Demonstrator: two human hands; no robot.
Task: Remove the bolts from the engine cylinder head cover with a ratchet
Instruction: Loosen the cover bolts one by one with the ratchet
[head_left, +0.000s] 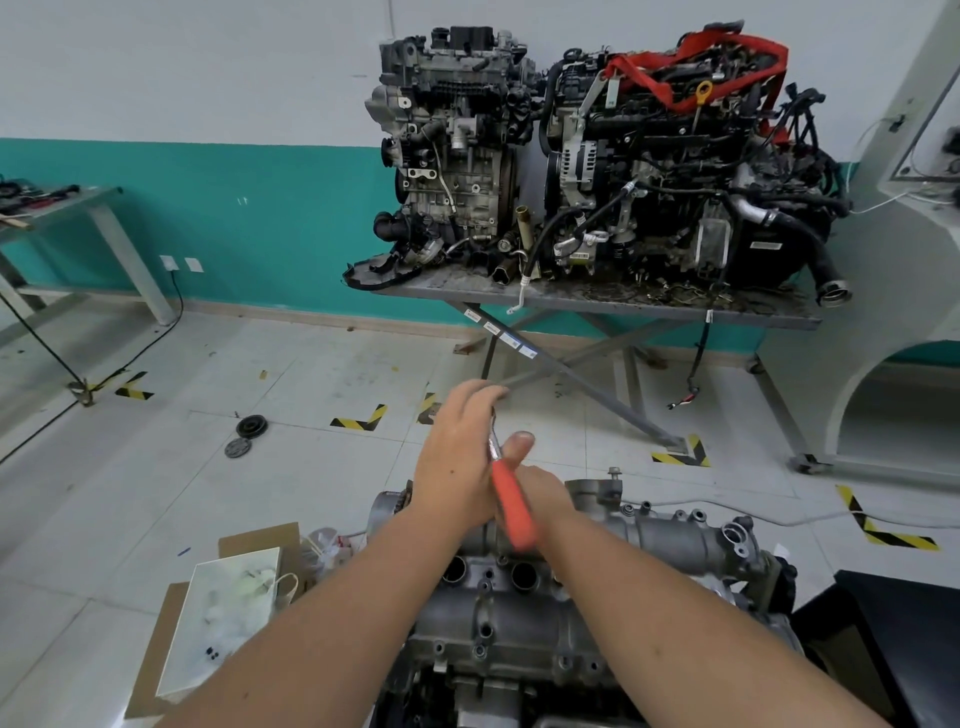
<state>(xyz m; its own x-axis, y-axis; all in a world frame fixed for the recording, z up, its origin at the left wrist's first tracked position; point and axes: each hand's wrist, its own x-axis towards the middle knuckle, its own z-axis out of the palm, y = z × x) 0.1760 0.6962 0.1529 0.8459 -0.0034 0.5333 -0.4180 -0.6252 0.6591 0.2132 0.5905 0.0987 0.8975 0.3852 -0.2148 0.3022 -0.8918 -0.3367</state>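
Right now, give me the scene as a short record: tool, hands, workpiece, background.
tool: ratchet, orange handle, steel shaft, raised above the engine
right hand: curled round the handle, thumb along the shaft
left hand: fingers straight, over the ratchet head, which it hides
workpiece: cover on the near engine, below the hands
bolts: too small to count
background: two engines on a metal table by the wall
floor: two pulleys

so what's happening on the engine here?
A person stands over the cylinder head cover, holding a ratchet with an orange handle in both hands. The right hand grips the handle; the left hand covers the metal head end, fingers extended over it. The tool is raised above the cover, and its tip is hidden. Two other engines sit on a table behind.
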